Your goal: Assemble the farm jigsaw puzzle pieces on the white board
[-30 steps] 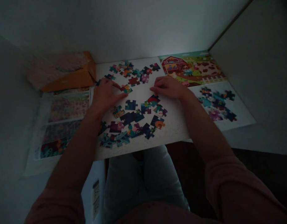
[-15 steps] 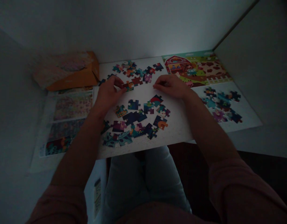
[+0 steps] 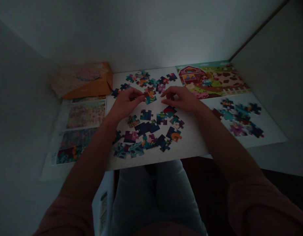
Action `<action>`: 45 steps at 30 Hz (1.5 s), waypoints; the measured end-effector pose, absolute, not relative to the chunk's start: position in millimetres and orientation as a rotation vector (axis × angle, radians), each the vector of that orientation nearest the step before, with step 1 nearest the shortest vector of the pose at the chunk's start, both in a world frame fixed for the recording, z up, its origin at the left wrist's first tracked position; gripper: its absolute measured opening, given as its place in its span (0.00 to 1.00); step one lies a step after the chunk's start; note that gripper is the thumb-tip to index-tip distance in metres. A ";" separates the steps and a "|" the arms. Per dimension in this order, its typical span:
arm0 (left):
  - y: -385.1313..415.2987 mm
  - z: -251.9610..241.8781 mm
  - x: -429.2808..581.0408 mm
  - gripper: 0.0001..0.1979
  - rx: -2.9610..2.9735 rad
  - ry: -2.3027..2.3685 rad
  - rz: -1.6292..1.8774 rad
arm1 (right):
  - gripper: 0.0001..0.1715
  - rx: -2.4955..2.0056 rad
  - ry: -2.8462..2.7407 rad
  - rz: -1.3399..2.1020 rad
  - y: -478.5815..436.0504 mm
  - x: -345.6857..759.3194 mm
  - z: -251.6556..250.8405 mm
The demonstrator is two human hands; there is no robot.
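In the head view, the left hand (image 3: 125, 103) extends its fingers to a multicoloured jigsaw piece (image 3: 150, 100) near the far middle of a white board (image 3: 190, 147); whether they pinch it cannot be determined. The right hand (image 3: 182, 99) sits just beside that piece, fingers loosely curved, holding nothing visible. Loose pieces (image 3: 146, 114) lie across the board. A farm-scene puzzle picture (image 3: 211, 80) lies beyond the right hand, and an orange-flapped box (image 3: 84, 82) lies beyond the left.
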State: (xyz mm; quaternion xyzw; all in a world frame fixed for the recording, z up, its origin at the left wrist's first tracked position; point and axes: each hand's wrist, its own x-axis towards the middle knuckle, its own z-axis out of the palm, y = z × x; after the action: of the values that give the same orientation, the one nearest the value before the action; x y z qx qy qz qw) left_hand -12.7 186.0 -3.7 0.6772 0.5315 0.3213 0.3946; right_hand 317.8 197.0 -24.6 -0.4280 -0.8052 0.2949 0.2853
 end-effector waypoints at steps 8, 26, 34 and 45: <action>179.8 7.3 -8.5 0.08 1.618 1.281 0.792 | 0.31 -1.060 -2.153 0.721 191.2 302.8 -23.7; 193.3 15.5 -57.3 0.13 1.921 1.784 0.790 | 0.26 -1.124 -2.215 0.625 193.7 312.8 -17.3; 199.1 12.2 -100.4 0.20 2.043 1.863 0.383 | 0.27 -1.113 -2.229 0.690 193.1 316.0 -14.9; 188.6 25.5 -89.0 0.16 2.032 1.817 0.210 | 0.22 -1.115 -2.270 0.748 197.0 322.4 -19.6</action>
State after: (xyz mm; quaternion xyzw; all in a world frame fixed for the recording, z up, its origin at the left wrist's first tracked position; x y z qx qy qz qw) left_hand -89.0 188.6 25.5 0.7279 0.6508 0.0753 0.2024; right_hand 322.4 197.0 -19.6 -0.4095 -0.8335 0.2746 0.2494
